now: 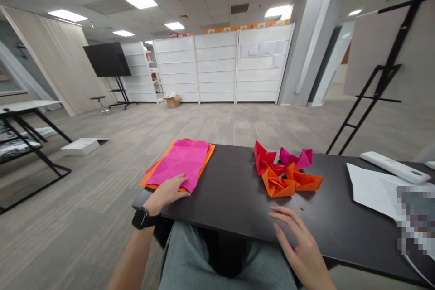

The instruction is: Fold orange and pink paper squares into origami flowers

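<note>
My left hand (170,194), with a black watch at the wrist, rests on the near edge of a pink sheet of paper (183,158). That sheet tops a stack with orange paper (205,161) showing at its sides. Over the front of the table, my right hand (295,238) hovers or rests with fingers apart and nothing in them. Just beyond it are folded paper shapes: a red one (263,157), a magenta one (299,159) and an orange one (278,183) joined or close to another orange piece (307,180).
The dark table (231,190) spans the front. To the right lie printed sheets (370,190) and a long white device (396,167), with a cable near the edge. A black metal stand (377,81) rises behind them. White shelving (217,68) stands across the room.
</note>
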### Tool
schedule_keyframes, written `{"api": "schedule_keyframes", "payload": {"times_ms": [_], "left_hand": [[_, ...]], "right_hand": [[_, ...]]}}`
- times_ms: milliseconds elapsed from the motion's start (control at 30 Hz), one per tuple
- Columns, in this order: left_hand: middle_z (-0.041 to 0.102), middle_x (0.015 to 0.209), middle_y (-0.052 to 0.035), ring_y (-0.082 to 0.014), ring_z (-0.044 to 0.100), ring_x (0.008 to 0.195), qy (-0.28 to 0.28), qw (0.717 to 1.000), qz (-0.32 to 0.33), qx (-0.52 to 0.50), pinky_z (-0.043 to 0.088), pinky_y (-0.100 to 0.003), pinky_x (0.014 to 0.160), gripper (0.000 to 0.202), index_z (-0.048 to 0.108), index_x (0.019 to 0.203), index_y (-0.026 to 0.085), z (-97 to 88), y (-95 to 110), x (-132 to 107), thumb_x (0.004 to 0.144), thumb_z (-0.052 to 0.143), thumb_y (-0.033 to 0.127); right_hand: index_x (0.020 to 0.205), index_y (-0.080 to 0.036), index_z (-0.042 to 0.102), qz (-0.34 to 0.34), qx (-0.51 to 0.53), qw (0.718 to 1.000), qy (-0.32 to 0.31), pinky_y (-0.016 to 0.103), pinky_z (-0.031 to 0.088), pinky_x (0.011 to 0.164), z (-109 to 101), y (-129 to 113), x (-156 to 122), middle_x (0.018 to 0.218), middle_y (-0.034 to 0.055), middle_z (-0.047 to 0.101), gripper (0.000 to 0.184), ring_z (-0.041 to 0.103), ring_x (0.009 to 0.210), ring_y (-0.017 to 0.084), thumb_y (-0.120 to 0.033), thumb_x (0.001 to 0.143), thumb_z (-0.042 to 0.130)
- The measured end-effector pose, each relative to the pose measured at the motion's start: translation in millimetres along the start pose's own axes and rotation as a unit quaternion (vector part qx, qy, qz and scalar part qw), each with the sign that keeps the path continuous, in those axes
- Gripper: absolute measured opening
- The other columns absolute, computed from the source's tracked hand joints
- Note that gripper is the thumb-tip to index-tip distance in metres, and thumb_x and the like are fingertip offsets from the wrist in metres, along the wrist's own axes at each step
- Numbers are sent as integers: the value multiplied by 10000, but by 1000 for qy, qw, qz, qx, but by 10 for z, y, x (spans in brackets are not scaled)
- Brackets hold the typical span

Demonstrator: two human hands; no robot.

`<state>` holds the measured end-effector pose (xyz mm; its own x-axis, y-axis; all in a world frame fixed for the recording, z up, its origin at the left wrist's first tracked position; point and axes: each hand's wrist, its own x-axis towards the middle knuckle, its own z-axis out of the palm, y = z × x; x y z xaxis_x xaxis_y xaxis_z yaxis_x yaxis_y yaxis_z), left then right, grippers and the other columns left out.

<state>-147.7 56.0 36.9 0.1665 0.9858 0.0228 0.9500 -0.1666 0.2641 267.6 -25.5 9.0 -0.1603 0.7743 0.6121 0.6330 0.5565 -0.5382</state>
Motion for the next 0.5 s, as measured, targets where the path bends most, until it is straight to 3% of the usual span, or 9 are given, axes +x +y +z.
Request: {"api": "schedule_keyframes", "payload": {"times_ms": [200, 333, 500], "left_hand": [[628, 1342, -133, -296, 573, 1271, 19, 1000, 22, -3, 407, -408, 1096, 364, 681, 1192, 177, 65, 92, -66, 865, 571, 292], [695, 1236, -123, -276, 636, 1180, 45, 999, 21, -9, 443, -410, 1053, 368, 710, 1130, 165, 62, 115, -32, 873, 448, 187], [691, 1226, -164, -286, 654, 1143, 169, 985, -11, 19, 471, -417, 1014, 441, 657, 1211, 98, 11, 147, -15, 892, 362, 176]], "right_hand": [[1113, -301, 644, 36, 5, 999, -29, 402, 520, 967, 149, 141, -124, 1192, 56, 631, 209, 615, 1124, 237, -342, 971, 497], [1115, -294, 639, 65, 1, 997, -45, 426, 505, 990, 146, 150, -154, 1197, 64, 627, 218, 600, 1144, 245, -352, 975, 483], [1134, -278, 619, 96, -5, 995, -38, 430, 495, 993, 37, 188, -19, 1201, 71, 613, 240, 592, 1150, 246, -352, 978, 453]]}}
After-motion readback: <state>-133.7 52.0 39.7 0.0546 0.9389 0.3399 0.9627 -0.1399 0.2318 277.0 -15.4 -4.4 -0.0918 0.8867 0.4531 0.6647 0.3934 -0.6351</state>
